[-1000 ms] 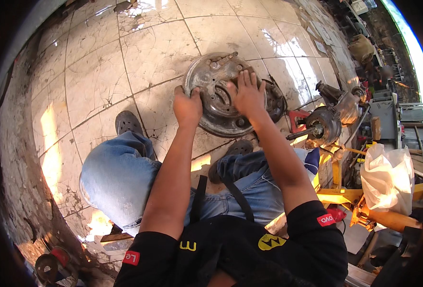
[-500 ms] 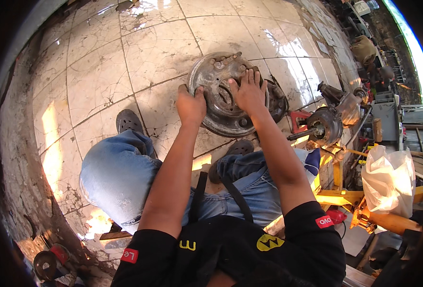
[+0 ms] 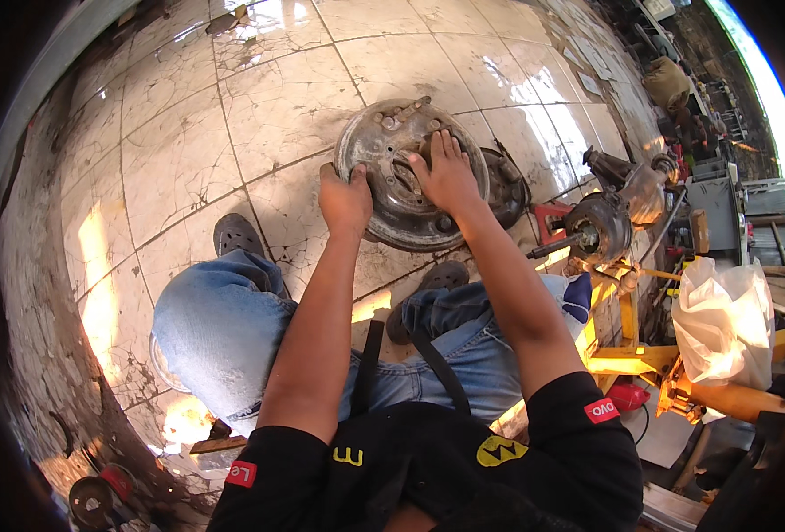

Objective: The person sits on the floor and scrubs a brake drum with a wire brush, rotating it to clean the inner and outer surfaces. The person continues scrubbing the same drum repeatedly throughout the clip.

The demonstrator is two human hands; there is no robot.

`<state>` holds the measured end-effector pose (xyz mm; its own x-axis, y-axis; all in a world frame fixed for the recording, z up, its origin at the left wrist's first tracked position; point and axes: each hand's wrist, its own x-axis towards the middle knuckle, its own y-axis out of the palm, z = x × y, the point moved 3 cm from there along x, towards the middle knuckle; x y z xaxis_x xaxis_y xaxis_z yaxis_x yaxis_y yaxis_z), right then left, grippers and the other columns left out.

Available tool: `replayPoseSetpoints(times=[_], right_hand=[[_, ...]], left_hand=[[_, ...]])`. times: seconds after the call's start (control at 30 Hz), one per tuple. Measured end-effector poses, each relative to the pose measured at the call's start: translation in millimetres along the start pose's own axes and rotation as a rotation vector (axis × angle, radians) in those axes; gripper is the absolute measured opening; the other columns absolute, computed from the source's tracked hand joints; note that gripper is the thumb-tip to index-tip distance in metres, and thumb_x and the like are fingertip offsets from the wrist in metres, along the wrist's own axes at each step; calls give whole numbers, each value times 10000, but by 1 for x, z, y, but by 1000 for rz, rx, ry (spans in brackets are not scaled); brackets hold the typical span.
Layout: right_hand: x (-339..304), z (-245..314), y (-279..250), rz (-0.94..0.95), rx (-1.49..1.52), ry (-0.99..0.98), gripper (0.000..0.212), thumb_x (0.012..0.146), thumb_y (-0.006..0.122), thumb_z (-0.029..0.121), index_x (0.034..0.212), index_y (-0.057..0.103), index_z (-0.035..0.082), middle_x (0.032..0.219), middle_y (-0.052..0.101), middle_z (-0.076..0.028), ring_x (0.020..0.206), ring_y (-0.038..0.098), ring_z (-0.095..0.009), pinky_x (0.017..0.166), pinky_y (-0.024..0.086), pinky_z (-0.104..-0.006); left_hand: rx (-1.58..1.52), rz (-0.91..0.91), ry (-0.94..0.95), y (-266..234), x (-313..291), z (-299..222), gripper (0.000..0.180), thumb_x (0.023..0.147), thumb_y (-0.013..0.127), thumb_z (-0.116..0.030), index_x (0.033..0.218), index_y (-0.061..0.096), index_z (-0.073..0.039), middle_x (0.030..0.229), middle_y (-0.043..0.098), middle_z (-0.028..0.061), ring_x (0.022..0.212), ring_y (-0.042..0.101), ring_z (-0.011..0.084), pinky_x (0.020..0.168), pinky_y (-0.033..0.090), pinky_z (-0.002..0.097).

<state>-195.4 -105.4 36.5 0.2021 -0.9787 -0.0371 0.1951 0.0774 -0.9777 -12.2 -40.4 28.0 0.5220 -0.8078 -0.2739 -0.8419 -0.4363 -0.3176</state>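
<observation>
A round, worn metal brake backing plate (image 3: 382, 142) with a central hole lies on the tiled floor in front of me. My left hand (image 3: 345, 200) grips its left rim, thumb over the face and fingers curled out of sight around the edge. On the right part of its face rests my right hand (image 3: 452, 182), laid flat with the thumb spread toward the central hole. Another dark round metal part (image 3: 506, 188) shows from beneath the plate's right side; its full shape is hidden.
To the right lies a greasy axle assembly (image 3: 598, 232) with a shaft, near a red stand (image 3: 549, 222). Yellow metal framing (image 3: 632, 362) and a white plastic bag (image 3: 723, 315) are at lower right. An angle grinder-like tool (image 3: 91, 498) sits at lower left.
The backing plate has shifted slightly left, with both hands moving along on it. The whole view has also shifted a little.
</observation>
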Motion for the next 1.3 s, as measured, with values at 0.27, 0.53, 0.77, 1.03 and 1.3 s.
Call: replayPoseSetpoints(times=[0.27,0.53,0.77,1.03,1.3], right_hand=[[-5,5,5,-18,-25,-17,788,973,329,577,1473,271,-29,1540,244,-246,1432,220,-402,1170,177,-487],[-9,3,2,46,-46,8,799,975,314,586,1480,258,-30,1553,213,-239,1450,177,-385,1178,162,-472],[-22,-2,4,42,-55,-48,824,973,269,615,1493,230,-23,1566,191,-221,1454,172,-378,1182,150,-458],[-25,-3,6,6,-87,-29,785,983,308,575,1486,243,-24,1565,195,-217,1453,180,-370,1176,151,-488],[-30,-2,6,-9,-36,-114,744,991,313,546,1477,271,-16,1556,215,-223,1447,192,-376,1169,174,-492]], left_hand=[[-1,-19,17,3,-7,-6,352,879,666,-215,1066,526,49,984,649,279,931,635,433,821,482,443],[26,-20,-23,2,0,-2,370,878,675,-229,1096,556,46,1006,657,256,950,639,397,825,479,428],[30,-21,-2,4,1,3,361,881,678,-221,1102,561,39,1020,661,238,944,641,385,821,480,421],[-10,-3,21,3,3,5,380,886,676,-225,1122,562,51,1031,658,242,943,636,375,825,478,408],[-13,7,66,1,8,13,371,881,679,-239,1076,544,46,974,661,256,909,640,418,814,482,431]])
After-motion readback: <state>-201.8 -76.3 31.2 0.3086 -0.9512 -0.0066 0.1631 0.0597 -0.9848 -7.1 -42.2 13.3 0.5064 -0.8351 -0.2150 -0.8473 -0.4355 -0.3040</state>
